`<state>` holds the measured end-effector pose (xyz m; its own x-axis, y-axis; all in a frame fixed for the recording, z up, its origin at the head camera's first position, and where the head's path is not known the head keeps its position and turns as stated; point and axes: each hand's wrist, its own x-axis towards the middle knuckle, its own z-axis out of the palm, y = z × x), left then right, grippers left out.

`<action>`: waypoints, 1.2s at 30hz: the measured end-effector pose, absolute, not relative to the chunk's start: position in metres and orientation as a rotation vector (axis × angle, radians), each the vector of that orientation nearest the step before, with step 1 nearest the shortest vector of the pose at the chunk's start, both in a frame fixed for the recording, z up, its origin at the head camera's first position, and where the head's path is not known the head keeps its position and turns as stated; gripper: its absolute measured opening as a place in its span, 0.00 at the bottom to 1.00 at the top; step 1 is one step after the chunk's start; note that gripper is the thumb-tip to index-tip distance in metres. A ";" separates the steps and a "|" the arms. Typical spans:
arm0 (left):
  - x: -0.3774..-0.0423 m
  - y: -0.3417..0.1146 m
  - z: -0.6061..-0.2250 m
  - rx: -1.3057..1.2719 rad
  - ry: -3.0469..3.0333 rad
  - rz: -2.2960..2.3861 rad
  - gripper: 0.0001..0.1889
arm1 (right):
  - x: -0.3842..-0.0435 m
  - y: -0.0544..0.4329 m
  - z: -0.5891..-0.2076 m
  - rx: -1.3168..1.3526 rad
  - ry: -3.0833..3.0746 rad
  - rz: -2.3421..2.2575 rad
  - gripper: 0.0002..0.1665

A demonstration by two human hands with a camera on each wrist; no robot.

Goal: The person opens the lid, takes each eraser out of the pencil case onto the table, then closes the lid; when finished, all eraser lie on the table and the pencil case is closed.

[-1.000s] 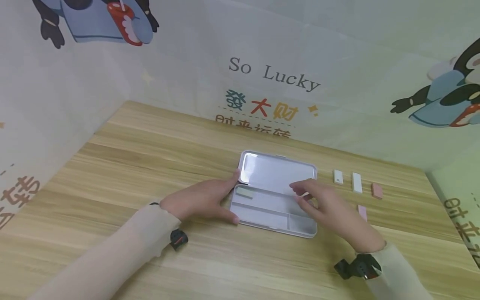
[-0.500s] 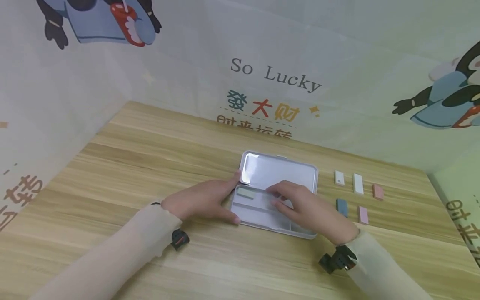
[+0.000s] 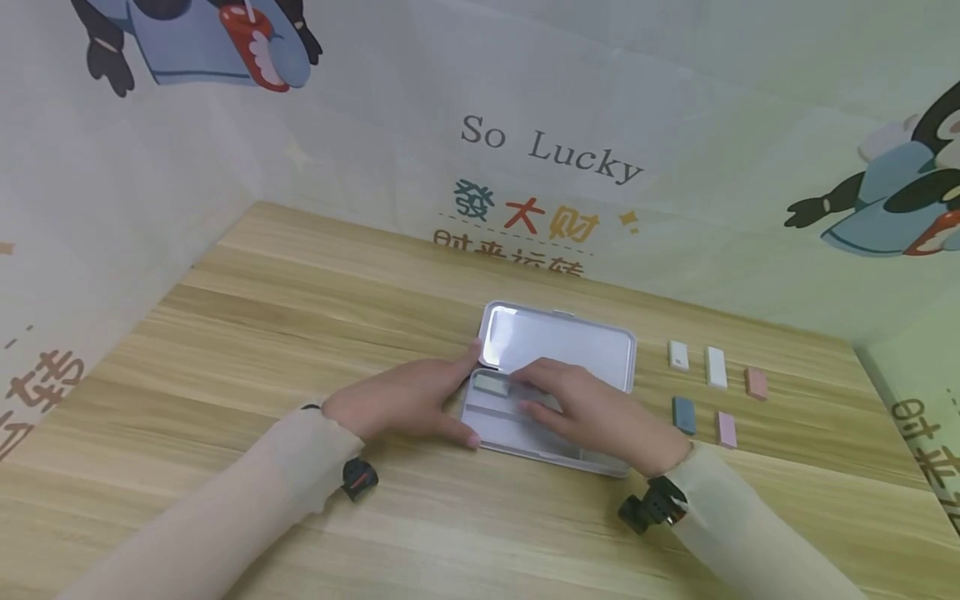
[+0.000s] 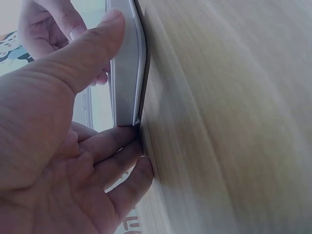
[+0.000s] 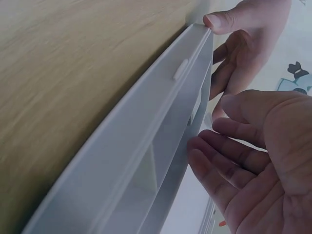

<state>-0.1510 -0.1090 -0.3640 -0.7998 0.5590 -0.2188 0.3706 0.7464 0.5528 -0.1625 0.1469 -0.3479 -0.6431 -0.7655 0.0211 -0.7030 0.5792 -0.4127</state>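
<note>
An opened pale pencil case (image 3: 517, 440) lies on the table, lid (image 3: 558, 333) folded back and its tray split into compartments. A small pale green block, like an eraser (image 3: 491, 384), rests in the back compartment's left end. My left hand (image 3: 408, 400) holds the case's left end, thumb on the front corner and a finger at the lid's side; the left wrist view shows its fingers bent against the end wall. Over the tray is my right hand (image 3: 592, 412), fingertips just right of the green block. In the right wrist view its fingers are loosely bent, apart from the thumb, with nothing visible between them.
Right of the case lie several eraser-like blocks: a white one (image 3: 678, 356), a longer white one (image 3: 716, 367), a reddish one (image 3: 756, 383), a blue one (image 3: 683, 415) and a pink one (image 3: 725, 430). A printed cloth (image 3: 375, 150) hangs behind the wooden table (image 3: 300, 292).
My right hand has moved left across the tray, toward the green block, uncovering the blue block on the table. The left hand and the case have stayed put.
</note>
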 end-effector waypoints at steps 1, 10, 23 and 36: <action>-0.151 -0.109 -0.364 0.711 2.573 0.704 0.64 | -0.163 0.145 -0.347 -1.240 2.645 -0.574 0.19; -0.151 -0.110 -0.364 0.737 2.577 0.695 0.64 | -0.165 0.135 -0.348 -1.261 2.605 -0.494 0.20; -0.151 -0.110 -0.363 0.732 2.567 0.719 0.63 | -0.170 0.126 -0.353 -1.293 2.592 -0.439 0.19; -0.151 -0.110 -0.362 0.729 2.562 0.717 0.63 | -0.173 0.118 -0.353 -1.252 2.594 -0.433 0.22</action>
